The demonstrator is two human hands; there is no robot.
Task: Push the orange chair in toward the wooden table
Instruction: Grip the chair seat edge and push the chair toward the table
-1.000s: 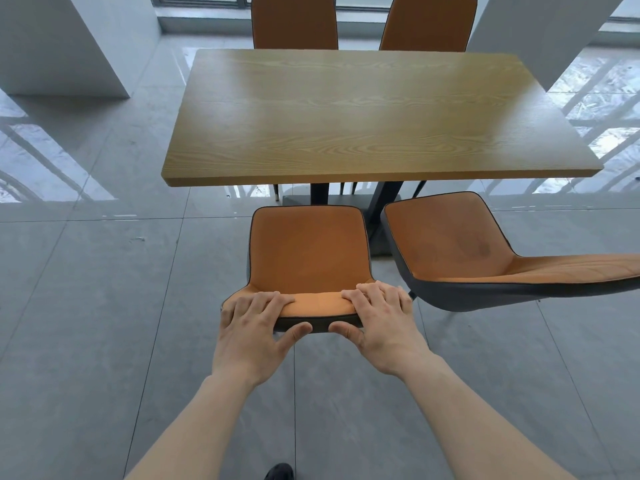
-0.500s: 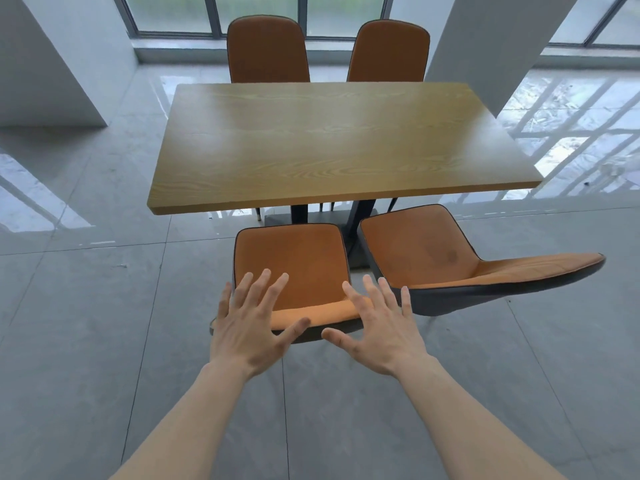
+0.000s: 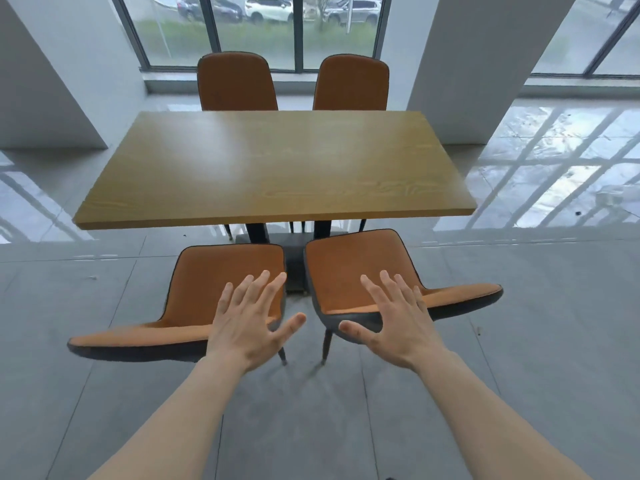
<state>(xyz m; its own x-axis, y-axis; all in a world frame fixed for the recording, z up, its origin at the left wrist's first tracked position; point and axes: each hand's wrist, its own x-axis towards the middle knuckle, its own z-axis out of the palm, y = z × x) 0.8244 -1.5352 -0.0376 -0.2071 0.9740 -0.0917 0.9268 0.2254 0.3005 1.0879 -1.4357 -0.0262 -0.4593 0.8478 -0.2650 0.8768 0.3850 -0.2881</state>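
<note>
Orange chairs: four. Two near chairs stand on the viewer's side of the table (image 3: pixel 277 168), side by side, their fronts facing it and not tucked under its near edge. The left near chair (image 3: pixel 221 282) is the one last under the hands; the right near chair (image 3: pixel 353 271) is just beside it, a narrow gap between them. Each is an orange pad in a dark shell on thin dark legs. Two far chairs (image 3: pixel 237 84) (image 3: pixel 351 84) stand at the table's far edge, backrests upright above the top.

Table: one, wood-grain top, bare, on a dark central base (image 3: pixel 294 244) visible between the near chairs.

Hands: two, bare, forearms reaching toward the table. Left hand (image 3: pixel 247 323), fingers spread wide, gripping nothing, seen over the left near chair's back; contact cannot be told. Right hand (image 3: pixel 398 320), fingers likewise spread, holding nothing, seen over the right near chair's back.

Surroundings: grey glossy tiled floor (image 3: pixel 311 427); two white pillars (image 3: pixel 62 81) (image 3: pixel 478 64) flanking the table's far end; windows (image 3: pixel 256 29) beyond, parked cars outside. No writing legible.
</note>
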